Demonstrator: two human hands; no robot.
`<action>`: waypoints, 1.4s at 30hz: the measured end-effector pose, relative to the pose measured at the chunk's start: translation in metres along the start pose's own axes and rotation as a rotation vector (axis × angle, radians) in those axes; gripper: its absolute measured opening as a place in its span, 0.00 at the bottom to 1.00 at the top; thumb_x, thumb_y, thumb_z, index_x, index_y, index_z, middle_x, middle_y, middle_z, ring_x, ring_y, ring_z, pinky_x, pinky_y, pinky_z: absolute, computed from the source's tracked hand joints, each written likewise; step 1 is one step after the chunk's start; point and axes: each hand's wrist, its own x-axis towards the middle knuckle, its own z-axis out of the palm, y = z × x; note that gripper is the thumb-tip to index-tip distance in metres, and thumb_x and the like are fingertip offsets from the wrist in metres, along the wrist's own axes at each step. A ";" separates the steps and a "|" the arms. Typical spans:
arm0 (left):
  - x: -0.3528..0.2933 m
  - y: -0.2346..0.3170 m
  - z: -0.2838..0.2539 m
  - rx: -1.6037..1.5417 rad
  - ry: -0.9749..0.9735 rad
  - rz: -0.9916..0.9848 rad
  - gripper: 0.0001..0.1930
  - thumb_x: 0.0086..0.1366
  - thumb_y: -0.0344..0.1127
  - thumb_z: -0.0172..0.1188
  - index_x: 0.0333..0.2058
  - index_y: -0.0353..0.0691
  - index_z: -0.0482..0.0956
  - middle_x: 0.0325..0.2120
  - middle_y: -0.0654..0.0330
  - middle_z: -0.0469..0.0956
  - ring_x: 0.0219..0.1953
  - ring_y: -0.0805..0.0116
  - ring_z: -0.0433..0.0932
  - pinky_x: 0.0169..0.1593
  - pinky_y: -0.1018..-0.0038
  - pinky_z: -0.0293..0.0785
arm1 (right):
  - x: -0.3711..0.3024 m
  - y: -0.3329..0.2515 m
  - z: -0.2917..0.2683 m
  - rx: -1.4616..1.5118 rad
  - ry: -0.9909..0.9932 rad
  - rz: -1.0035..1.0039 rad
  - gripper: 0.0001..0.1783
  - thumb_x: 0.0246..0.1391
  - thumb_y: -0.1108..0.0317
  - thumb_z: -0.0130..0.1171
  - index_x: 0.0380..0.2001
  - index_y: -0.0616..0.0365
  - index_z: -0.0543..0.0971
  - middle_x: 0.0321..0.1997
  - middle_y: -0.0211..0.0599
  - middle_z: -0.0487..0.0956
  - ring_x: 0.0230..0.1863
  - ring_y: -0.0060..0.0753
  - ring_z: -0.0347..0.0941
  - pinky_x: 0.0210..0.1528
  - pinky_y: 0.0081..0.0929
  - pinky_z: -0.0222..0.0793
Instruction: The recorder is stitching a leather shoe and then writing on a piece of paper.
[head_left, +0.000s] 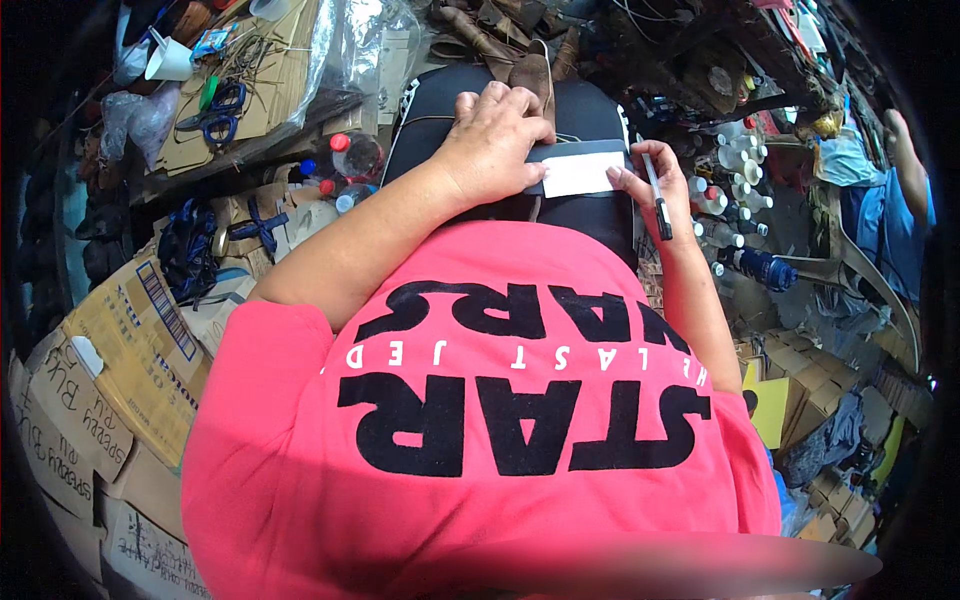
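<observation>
My left hand (497, 135) lies flat on a dark piece of material (560, 152) that rests on my lap, pressing it down. A white rectangular card (583, 173) sits on that dark piece, its left end under my left fingers. My right hand (655, 185) holds a black pen (657, 195) upright at the card's right edge, fingers touching the card. My pink shirt fills the lower half of the view.
Blue-handled scissors (222, 112) lie on cardboard at upper left, near a white cup (170, 62). Bottles with red caps (350, 160) stand left of my lap. Several small white bottles (735, 180) cluster at right. Cardboard boxes (130, 360) stack at lower left. Another person's arm (905, 160) is at far right.
</observation>
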 end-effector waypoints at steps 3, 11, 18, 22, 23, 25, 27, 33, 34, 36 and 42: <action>-0.002 0.002 -0.003 -0.062 -0.059 -0.066 0.18 0.45 0.42 0.69 0.38 0.51 0.81 0.41 0.65 0.71 0.48 0.63 0.66 0.51 0.62 0.56 | -0.005 0.002 0.001 -0.064 0.019 0.002 0.24 0.37 0.68 0.73 0.39 0.57 0.73 0.32 0.27 0.70 0.35 0.21 0.67 0.39 0.19 0.67; -0.005 0.001 0.004 -0.099 0.076 0.210 0.16 0.50 0.33 0.64 0.38 0.61 0.82 0.41 0.69 0.73 0.50 0.64 0.67 0.49 0.63 0.58 | -0.015 -0.034 -0.005 -0.106 0.153 -0.371 0.15 0.61 0.58 0.51 0.42 0.57 0.78 0.36 0.30 0.71 0.36 0.20 0.67 0.41 0.20 0.65; -0.007 0.002 0.009 0.045 -0.024 0.380 0.14 0.52 0.36 0.59 0.39 0.59 0.81 0.44 0.70 0.73 0.52 0.65 0.67 0.52 0.60 0.57 | -0.014 -0.068 0.045 0.534 -0.304 -0.178 0.19 0.63 0.58 0.49 0.45 0.65 0.75 0.37 0.37 0.78 0.39 0.25 0.74 0.46 0.22 0.68; -0.017 -0.002 0.004 0.138 -0.039 0.453 0.15 0.55 0.44 0.61 0.44 0.58 0.78 0.47 0.71 0.73 0.53 0.67 0.67 0.54 0.59 0.55 | -0.004 -0.030 0.043 0.434 -0.129 -0.116 0.13 0.55 0.62 0.62 0.34 0.62 0.76 0.31 0.32 0.77 0.32 0.20 0.73 0.38 0.19 0.68; -0.018 -0.004 0.005 0.119 -0.023 0.448 0.15 0.56 0.45 0.61 0.44 0.58 0.78 0.47 0.71 0.73 0.53 0.67 0.67 0.54 0.59 0.55 | -0.005 -0.027 0.041 0.333 -0.105 -0.164 0.11 0.54 0.64 0.62 0.31 0.62 0.75 0.29 0.30 0.76 0.29 0.17 0.70 0.34 0.17 0.66; -0.021 -0.005 0.006 0.097 -0.008 0.439 0.15 0.56 0.47 0.61 0.44 0.58 0.78 0.47 0.71 0.73 0.53 0.67 0.67 0.54 0.59 0.55 | -0.008 -0.023 0.039 0.253 -0.075 -0.204 0.11 0.53 0.69 0.63 0.24 0.59 0.71 0.23 0.25 0.73 0.24 0.11 0.64 0.26 0.13 0.60; -0.021 -0.005 0.008 0.110 0.006 0.434 0.16 0.56 0.47 0.62 0.44 0.58 0.78 0.47 0.71 0.73 0.53 0.67 0.67 0.55 0.60 0.55 | -0.011 -0.019 0.039 0.212 -0.066 -0.245 0.11 0.52 0.71 0.63 0.24 0.59 0.70 0.22 0.25 0.73 0.24 0.11 0.64 0.26 0.13 0.60; -0.024 -0.003 0.012 0.078 0.025 0.393 0.14 0.56 0.47 0.62 0.42 0.58 0.79 0.46 0.70 0.73 0.53 0.68 0.67 0.54 0.63 0.55 | -0.016 -0.026 0.039 0.121 -0.013 -0.345 0.13 0.52 0.75 0.63 0.21 0.59 0.68 0.21 0.25 0.71 0.22 0.11 0.63 0.24 0.13 0.59; -0.025 -0.003 0.013 0.074 0.028 0.389 0.14 0.56 0.47 0.62 0.42 0.58 0.79 0.46 0.70 0.73 0.53 0.68 0.67 0.54 0.63 0.55 | -0.016 -0.025 0.040 0.117 -0.017 -0.344 0.13 0.52 0.75 0.63 0.21 0.59 0.68 0.21 0.25 0.71 0.22 0.11 0.63 0.24 0.13 0.59; -0.023 -0.001 0.015 0.083 0.044 0.388 0.13 0.56 0.47 0.61 0.41 0.58 0.80 0.45 0.70 0.73 0.52 0.69 0.67 0.54 0.64 0.55 | -0.014 -0.019 0.039 0.062 -0.025 -0.332 0.13 0.52 0.75 0.63 0.20 0.59 0.68 0.21 0.25 0.71 0.23 0.11 0.63 0.24 0.13 0.59; -0.025 -0.004 0.013 0.080 0.048 0.387 0.13 0.55 0.46 0.62 0.40 0.58 0.80 0.43 0.71 0.75 0.52 0.69 0.67 0.53 0.65 0.54 | -0.012 -0.015 0.041 0.006 -0.004 -0.350 0.14 0.52 0.75 0.63 0.20 0.60 0.68 0.20 0.25 0.71 0.23 0.11 0.62 0.24 0.13 0.59</action>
